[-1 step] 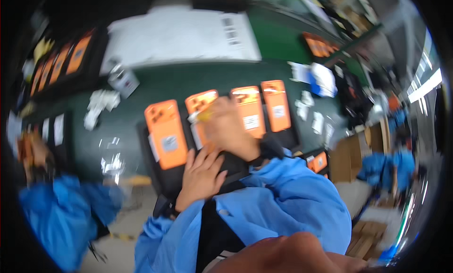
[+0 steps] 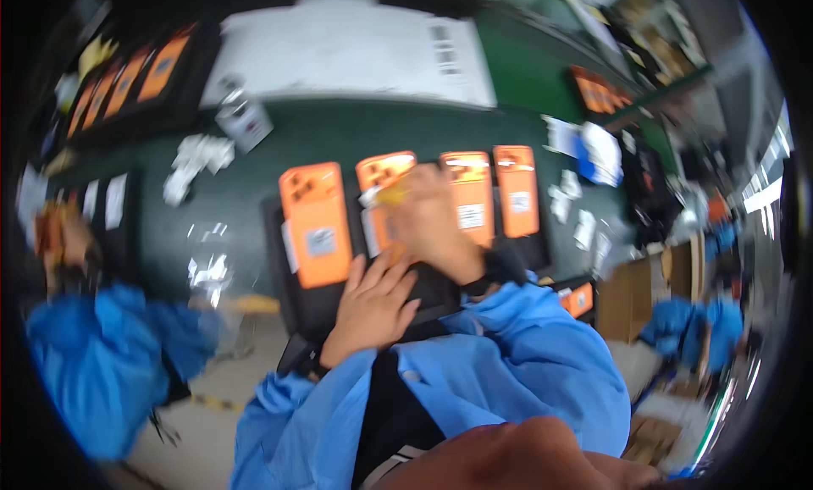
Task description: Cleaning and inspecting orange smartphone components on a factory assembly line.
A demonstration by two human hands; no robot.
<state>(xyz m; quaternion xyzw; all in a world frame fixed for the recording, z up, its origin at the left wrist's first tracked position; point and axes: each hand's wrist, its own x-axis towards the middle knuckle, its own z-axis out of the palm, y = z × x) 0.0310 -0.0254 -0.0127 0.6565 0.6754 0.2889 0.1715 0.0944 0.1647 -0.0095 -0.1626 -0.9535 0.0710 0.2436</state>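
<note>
Four orange phones with square camera blocks and pale square labels lie in a row on a black tray [image 2: 296, 308]. My left hand [image 2: 373, 308] rests flat with its fingers out, fingertips at the lower end of the second phone [image 2: 385, 170] from the left. Over that same phone, my right hand [image 2: 436, 223] is bent, its fingers closed and blurred around something white and yellow near the camera block. The hand hides much of this phone. To the left lies the first phone [image 2: 318, 227]; to the right are the third phone [image 2: 470, 198] and the fourth phone [image 2: 517, 193].
Crumpled white tissue [image 2: 199, 160] and a clear bottle [image 2: 244, 121] stand left on the green table. A white sheet [image 2: 356, 58] lies at the back. More orange phones [image 2: 127, 83] fill a tray far left. A co-worker's blue sleeve [image 2: 102, 371] is at left; cardboard boxes [image 2: 627, 299] stand right.
The whole view has shifted slightly, so the tray and phones appear further right. Both hands stay at the second phone, with the right hand still blurred.
</note>
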